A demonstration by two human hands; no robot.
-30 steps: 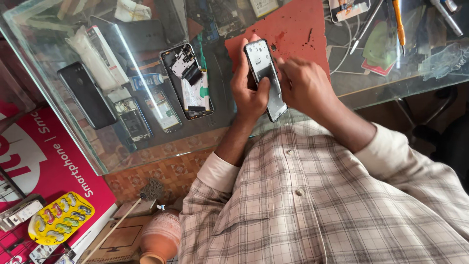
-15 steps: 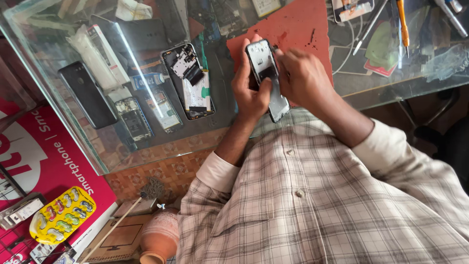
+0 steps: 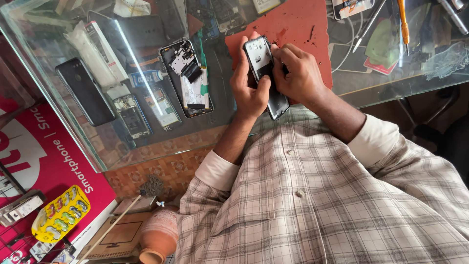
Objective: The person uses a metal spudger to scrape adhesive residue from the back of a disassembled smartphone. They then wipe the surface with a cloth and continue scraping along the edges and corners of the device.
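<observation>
Gripping opened phone (image 3: 264, 73) w/ both hands (image 3: 273, 80), fingers pinching it; long axis runs away from body, slightly tilted.

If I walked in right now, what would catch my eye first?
Most likely the opened phone with its back off, held upright over the red work mat between the left hand and the right hand, whose fingers press at its upper part. Next, another dismantled phone lying on the glass counter to the left, insides showing, and the orange-handled screwdriver at the upper right.
</observation>
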